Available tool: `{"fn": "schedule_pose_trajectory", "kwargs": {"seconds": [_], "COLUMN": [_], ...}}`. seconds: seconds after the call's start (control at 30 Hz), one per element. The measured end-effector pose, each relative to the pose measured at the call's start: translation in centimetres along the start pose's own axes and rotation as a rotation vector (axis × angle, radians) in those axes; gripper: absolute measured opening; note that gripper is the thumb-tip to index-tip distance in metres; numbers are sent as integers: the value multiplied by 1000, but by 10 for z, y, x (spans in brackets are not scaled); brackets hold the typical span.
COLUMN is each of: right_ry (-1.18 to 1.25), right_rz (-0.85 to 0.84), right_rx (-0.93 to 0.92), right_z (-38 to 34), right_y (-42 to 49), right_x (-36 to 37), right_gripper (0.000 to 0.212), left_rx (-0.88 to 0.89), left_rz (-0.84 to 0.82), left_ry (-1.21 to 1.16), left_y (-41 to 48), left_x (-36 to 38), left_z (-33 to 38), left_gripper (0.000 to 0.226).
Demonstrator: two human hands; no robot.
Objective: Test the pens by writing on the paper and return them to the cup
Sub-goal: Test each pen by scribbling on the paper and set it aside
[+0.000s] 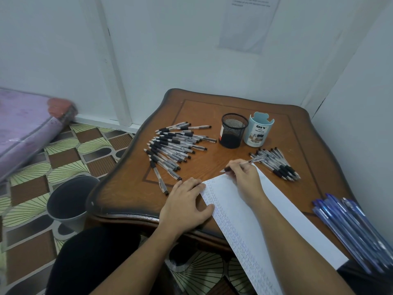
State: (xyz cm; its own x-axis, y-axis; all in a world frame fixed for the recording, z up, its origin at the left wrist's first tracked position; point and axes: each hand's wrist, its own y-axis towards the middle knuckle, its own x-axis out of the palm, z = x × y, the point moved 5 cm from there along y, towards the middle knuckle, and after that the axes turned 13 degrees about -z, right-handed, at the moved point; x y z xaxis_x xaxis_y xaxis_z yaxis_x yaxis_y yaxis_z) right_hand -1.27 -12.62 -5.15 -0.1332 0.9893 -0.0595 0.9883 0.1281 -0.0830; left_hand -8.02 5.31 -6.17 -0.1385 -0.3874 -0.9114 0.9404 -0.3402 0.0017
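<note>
My right hand (244,179) grips a clear black-grip pen (253,161) with its tip just past the far left corner of the long white paper (282,211). Small scribbles run down the paper's left side. My left hand (185,201) lies flat on the table, fingers pressing the paper's left edge. A black mesh cup (233,130) and a pale blue "DIY desk organizer" cup (258,131) stand side by side behind the paper. A large pile of black pens (174,147) lies to the left, a smaller pile (276,163) to the right.
The wooden table (131,188) stands in a white-walled corner. A bundle of blue pens (353,228) lies at the right edge. A grey bin (70,201) sits on the patterned floor on the left, a rolled purple mattress (23,133) beyond it.
</note>
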Motion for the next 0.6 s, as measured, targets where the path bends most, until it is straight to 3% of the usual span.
{"fn": "schedule_pose_trajectory", "kwargs": {"seconds": [0.1,0.2,0.33,0.4,0.6], "right_ry": [42,121,196,210,243], "right_rz": [-19,-65,-121,-153,-146], "right_rx": [56,78,99,114,102], "right_z": [0,-2,-5,-8,-7], "right_y": [2,4,4,3,3], "right_x": [-5,-4,-2,0,0], "right_gripper": [23,16,90,107,88], "left_rx": [-3,3,7,8,9], "left_rz": [-18,-18,-11,-5,-2], "left_ry": [5,-1,-11,-6,-3], "left_y": [0,0,0,0,-1], "left_x": [0,0,0,-1,-2], "left_z": [0,0,0,1,1], "left_gripper": [74,76,76,74,74]}}
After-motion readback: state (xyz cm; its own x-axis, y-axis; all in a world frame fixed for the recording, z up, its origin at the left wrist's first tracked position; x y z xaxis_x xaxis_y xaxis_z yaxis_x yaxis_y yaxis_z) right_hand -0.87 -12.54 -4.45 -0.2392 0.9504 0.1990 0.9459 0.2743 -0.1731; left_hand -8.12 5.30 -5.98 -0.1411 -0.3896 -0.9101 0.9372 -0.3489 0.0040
